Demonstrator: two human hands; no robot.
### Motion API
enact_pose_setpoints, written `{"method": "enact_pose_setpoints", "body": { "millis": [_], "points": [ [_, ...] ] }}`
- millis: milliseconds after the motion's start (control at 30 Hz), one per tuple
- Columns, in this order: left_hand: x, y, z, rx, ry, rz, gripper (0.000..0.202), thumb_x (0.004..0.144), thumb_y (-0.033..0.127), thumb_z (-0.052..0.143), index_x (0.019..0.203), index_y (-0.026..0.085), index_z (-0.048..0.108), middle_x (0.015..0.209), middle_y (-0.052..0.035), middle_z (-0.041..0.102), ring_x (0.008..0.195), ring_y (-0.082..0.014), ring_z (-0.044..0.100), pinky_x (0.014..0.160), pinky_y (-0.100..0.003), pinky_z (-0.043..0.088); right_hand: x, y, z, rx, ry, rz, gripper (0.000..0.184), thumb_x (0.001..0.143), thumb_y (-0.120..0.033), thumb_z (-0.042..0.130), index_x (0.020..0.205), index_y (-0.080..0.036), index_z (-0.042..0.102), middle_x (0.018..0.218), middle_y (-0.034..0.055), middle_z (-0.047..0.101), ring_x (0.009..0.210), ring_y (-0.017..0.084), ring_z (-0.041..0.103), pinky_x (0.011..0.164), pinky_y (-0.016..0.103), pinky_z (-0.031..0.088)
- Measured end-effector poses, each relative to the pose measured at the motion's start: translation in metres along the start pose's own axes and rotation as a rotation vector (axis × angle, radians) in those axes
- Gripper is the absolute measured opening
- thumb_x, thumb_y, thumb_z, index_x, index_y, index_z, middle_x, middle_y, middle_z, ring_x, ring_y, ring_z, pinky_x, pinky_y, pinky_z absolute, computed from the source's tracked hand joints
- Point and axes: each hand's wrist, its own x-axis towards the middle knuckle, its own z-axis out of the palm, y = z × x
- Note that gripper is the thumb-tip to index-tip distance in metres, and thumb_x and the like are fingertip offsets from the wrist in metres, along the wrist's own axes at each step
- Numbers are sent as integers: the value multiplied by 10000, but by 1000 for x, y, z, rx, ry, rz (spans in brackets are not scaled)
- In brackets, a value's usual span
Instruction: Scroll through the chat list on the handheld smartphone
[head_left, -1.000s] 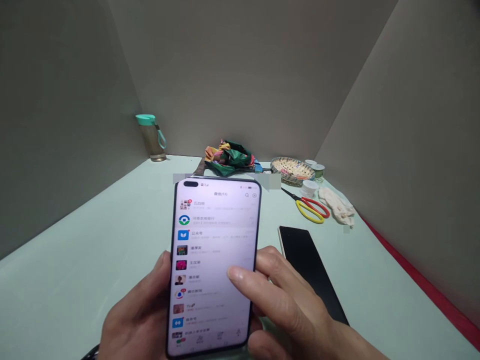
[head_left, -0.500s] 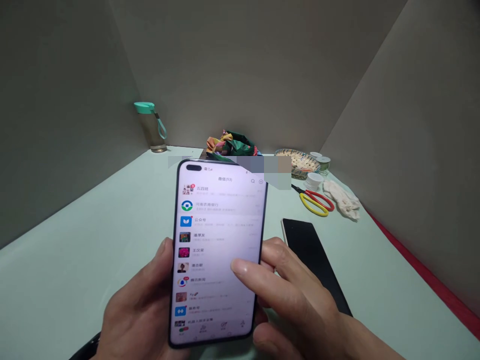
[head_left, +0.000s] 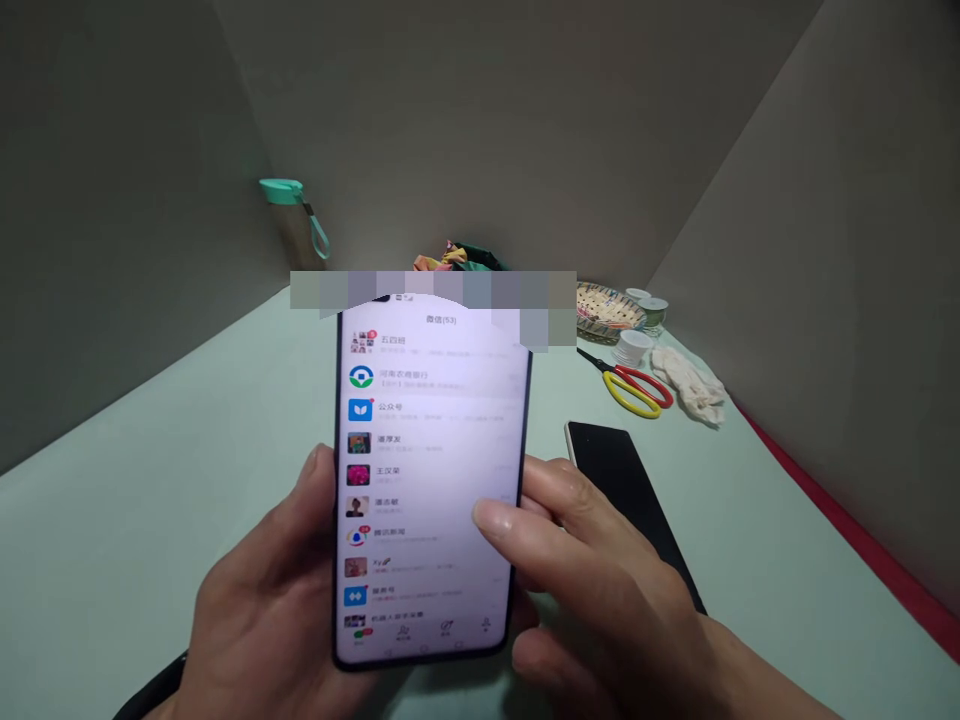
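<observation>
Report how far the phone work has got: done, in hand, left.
Done: the lit phone is awake and shows a chat list. In hand: the left hand grips its left edge, the right hand holds its right edge with the thumb over the lower screen; contact cannot be told. Left: no chat is open, and the dark phone lies untouched on the table.

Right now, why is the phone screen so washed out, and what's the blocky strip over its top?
Head view: the lit black-framed smartphone outshines the dim grey booth walls, so its screen blooms and the small text goes soft; a band of grey mosaic squares masks its top edge.
</observation>
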Motion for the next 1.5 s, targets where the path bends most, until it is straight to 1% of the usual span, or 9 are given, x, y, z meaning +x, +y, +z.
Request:
{"method": "enact_pose_setpoints", "body": {
  "millis": [100, 333, 500, 667, 833, 1033, 1200, 1400, 1500],
  "points": [
    [-2, 0, -1, 7, 30, 17, 248, 918, 471, 651, 1073, 365, 812, 936, 15, 827, 1321, -353, 594, 1110, -519, 487, 1, -1, -2, 7, -29, 28, 409, 982, -178, 476, 1388, -146, 441, 1210, 140, 493, 986, 180, 538, 847, 329, 564],
    [0, 1, 3, -15, 72, -1, 212, 917, 454, 664, 998, 357, 834, 1093, 4, 807, 1352, -362, 561, 1109, -525, 482, 5, -5, -4, 23, -40, 34, 382, 974, -168, 482, 1353, -150, 444, 1176, 141, 497, 987, 188, 549, 831, 342, 568],
    [3, 1, 4, 43, 99, 3, 247, 891, 474, 693, 1055, 343, 824, 1108, -13, 803, 1376, -379, 530, 1116, -523, 480, 6, -7, -4, -14, -37, 55, 358, 944, -121, 462, 1299, -167, 477, 1124, 111, 506, 978, 182, 560, 809, 316, 560],
    [1, 1, 1, -15, 54, -21, 348, 933, 494, 626, 1175, 300, 784, 1087, -41, 807, 1237, -363, 653, 1024, -479, 564, 7, -5, -7, -38, -71, 33, 366, 917, -100, 451, 1279, -147, 480, 1080, 107, 497, 982, 188, 563, 794, 309, 553],
    [-2, 1, -2, -10, 103, -16, 468, 942, 513, 602, 1294, 226, 716, 1201, -88, 763, 1137, -344, 713, 988, -447, 580, 6, -6, -5, -58, -72, 52, 345, 911, -97, 458, 1244, -169, 510, 1106, 100, 499, 982, 174, 559, 799, 293, 545],
    [1, 4, 2, -8, 83, -21, 382, 926, 474, 642, 1225, 268, 759, 1182, -45, 777, 1151, -321, 713, 1007, -401, 577, 8, -5, -9, -68, -129, 39, 294, 960, -198, 471, 1244, -145, 528, 1118, 116, 516, 1003, 190, 551, 819, 321, 547],
    [3, 2, 6, -22, 62, 2, 169, 907, 417, 689, 970, 368, 838, 994, 15, 824, 1262, -347, 641, 1079, -484, 515, 7, -2, -10, -36, -129, 22, 374, 997, -250, 482, 1345, -111, 470, 1124, 135, 519, 988, 198, 555, 848, 351, 555],
    [3, 2, 4, 5, 90, -3, 295, 909, 441, 679, 1159, 328, 786, 957, -5, 829, 1276, -366, 627, 1096, -513, 498, 7, -1, -9, -49, -109, 10, 413, 970, -202, 493, 1358, -75, 432, 1093, 138, 531, 879, 164, 532, 820, 318, 553],
    [4, 2, 6, 21, 69, -22, 303, 897, 443, 695, 1155, 315, 790, 943, -8, 830, 1280, -370, 623, 1093, -506, 503, 8, -1, -9, -43, -110, 10, 414, 977, -228, 499, 1357, -78, 427, 1106, 141, 525, 913, 175, 538, 840, 332, 551]
  ]
}}
